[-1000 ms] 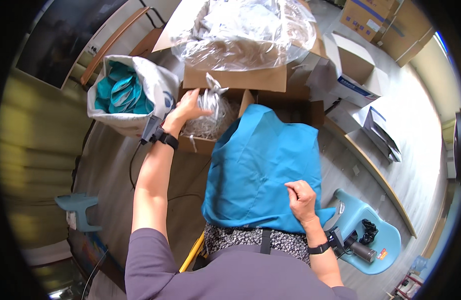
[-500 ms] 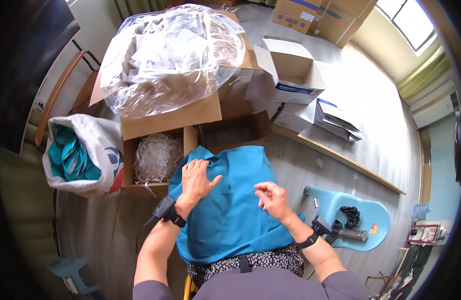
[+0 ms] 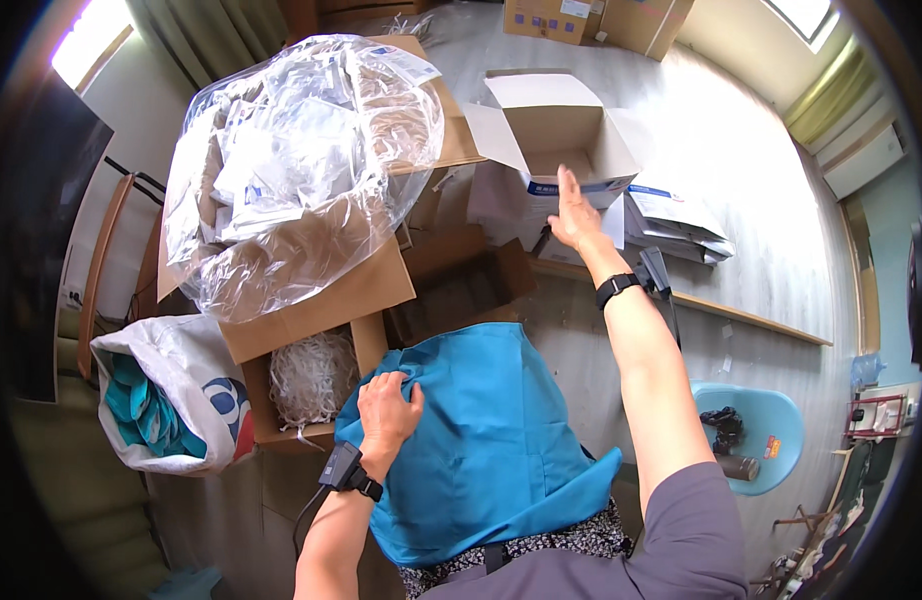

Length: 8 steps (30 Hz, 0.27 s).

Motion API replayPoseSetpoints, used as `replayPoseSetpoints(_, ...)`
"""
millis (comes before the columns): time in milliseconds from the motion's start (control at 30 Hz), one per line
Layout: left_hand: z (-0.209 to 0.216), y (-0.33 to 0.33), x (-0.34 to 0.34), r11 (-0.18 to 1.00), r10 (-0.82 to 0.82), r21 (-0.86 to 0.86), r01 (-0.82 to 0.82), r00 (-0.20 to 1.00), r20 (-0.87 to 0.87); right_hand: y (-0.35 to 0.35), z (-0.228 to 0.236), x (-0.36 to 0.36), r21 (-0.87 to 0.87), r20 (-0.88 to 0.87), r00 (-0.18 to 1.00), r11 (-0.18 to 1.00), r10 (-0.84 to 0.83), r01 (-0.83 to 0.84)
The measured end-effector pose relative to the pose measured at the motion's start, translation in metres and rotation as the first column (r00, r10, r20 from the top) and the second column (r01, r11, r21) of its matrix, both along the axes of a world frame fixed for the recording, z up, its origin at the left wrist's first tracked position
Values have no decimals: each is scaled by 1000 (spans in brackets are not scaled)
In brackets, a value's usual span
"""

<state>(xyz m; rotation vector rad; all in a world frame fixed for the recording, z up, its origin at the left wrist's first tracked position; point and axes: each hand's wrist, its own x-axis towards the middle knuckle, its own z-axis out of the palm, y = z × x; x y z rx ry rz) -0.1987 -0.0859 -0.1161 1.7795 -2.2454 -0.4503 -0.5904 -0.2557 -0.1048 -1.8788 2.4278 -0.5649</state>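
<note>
A blue cloth item (image 3: 481, 450) with stitched seams is spread over my lap; its exact kind does not show. On its upper left part lies my left hand (image 3: 387, 412), thumb apart from the fingers, with nothing visible held. My right arm is stretched far forward. My right hand (image 3: 577, 217) is open, fingers straight, over the near side of an open white cardboard box (image 3: 556, 135); whether it touches the box I cannot tell. Beside that box lies a stack of flat white packets (image 3: 676, 225).
A large carton with a clear plastic liner (image 3: 326, 265) holds many white packets. Near it are a smaller carton with shredded filler (image 3: 309, 378) and a white sack (image 3: 221, 360) of teal cloth. At right, a light blue stool (image 3: 781, 425) carries a dark bottle (image 3: 738, 467).
My right hand has left its place above the blue cloth and reached forward to the white box, its fingers straightening. My left hand stays on the cloth. The view has shifted.
</note>
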Motion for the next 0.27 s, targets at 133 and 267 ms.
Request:
replayPoseSetpoints(133, -3, -2, 0, 1000, 0, 17, 0, 1000, 18, 22, -48, -7, 19, -143, 989, 999, -33, 36)
replayPoseSetpoints(267, -5, -6, -5, 999, -6, 36, 5, 1000, 25, 43, -59, -20, 317, -225, 974, 946, 0, 73)
